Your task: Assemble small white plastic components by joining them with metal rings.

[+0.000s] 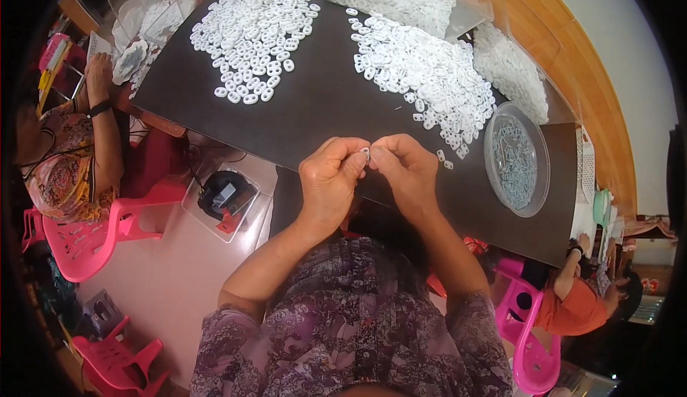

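Observation:
My left hand [330, 179] is closed in a pinch on a small white plastic piece [366, 151] at the table's near edge. Thumb and fingers of my right hand [409, 171] press together against the same spot; what they grip is hidden. Beyond my left hand spreads a pile of white oval pieces with two holes [257, 28]. A second heap of small white plastic pieces [418, 68] lies beyond my right hand, with a few strays close to its knuckles. To the right stands a round clear tub [542, 182] of small silvery metal parts, seemingly screws.
Clear bins of white pieces [390, 0] line the far side of the dark table [315, 89]. At left sits a person [68, 161] by a pink chair [107, 239]; another person [576, 307] is at right. A clear floor tray [222, 200] holds a dark round object.

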A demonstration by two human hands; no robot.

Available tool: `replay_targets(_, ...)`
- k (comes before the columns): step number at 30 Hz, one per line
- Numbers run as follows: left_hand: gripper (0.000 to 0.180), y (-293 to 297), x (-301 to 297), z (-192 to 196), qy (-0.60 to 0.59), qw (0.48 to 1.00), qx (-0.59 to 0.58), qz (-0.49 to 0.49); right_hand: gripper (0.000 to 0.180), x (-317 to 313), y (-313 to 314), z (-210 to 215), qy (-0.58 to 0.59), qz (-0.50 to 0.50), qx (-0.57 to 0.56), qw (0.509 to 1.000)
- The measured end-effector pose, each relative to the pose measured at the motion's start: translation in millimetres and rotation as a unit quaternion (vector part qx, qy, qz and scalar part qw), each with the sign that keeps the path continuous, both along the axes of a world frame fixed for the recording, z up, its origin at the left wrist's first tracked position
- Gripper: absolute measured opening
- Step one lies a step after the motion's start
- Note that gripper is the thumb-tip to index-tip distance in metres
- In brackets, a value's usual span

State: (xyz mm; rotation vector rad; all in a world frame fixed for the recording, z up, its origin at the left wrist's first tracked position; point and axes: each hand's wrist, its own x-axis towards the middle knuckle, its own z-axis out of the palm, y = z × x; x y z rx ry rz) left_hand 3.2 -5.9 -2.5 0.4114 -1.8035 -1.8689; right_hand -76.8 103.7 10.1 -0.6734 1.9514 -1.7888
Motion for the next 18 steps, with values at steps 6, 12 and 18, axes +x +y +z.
replay_targets(6, 0.012, 0, 0, -4, -0.01, 0.999, 0.039, -0.003, 0.011, 1, 0, 1, 0.028, 0.004, 0.027, 0.999)
replay_targets(12, 0.014, -3, -3, 1, -0.018, 0.992, 0.126, -0.013, 0.013, -5, 4, 10, 0.022, -0.011, 0.029, 0.999)
replay_targets(18, 0.014, -3, -1, 3, -0.017, 0.993, 0.115, -0.017, 0.011, -6, 5, 6, 0.039, 0.011, 0.046, 0.998)
